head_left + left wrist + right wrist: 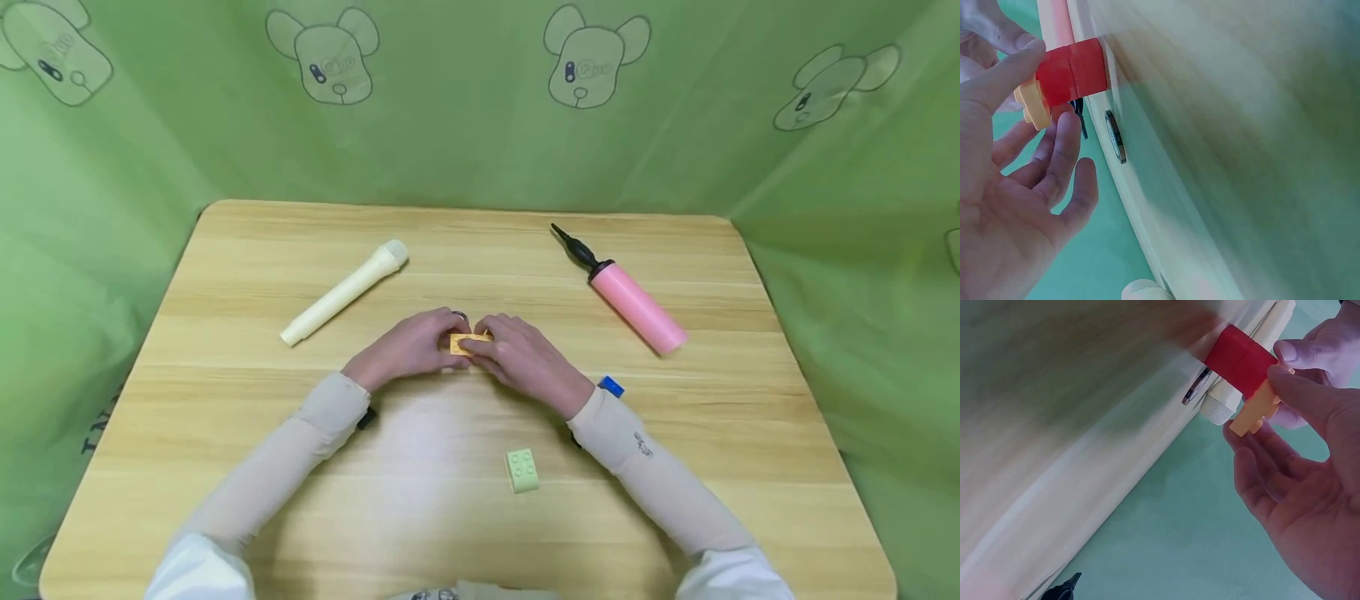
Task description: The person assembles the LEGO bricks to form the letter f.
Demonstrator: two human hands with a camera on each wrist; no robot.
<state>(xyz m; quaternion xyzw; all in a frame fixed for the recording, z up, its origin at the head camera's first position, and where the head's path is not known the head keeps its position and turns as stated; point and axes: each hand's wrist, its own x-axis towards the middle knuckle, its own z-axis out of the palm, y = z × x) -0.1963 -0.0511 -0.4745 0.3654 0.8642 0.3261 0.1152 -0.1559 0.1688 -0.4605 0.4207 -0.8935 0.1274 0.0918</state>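
Note:
A stack of two red toy bricks (1074, 70) stands on the table, with a thin yellow-orange brick (1254, 411) on top, its studs facing up. My left hand (412, 344) pinches the stack near its top, thumb on the near side and fingers on the far side. From the other side, my right hand (528, 357) pinches the yellow-orange brick between thumb and fingers, one fingertip on its top in the head view. The red bricks are hidden under the hands there.
Just behind the stack is a small dark-rimmed round object (1115, 137). A cream microphone (341, 296) lies back left, a pink hand pump (637, 308) with a black nozzle back right. A light green brick (522, 471) sits nearer the body; a blue brick (612, 386) is beside the right wrist.

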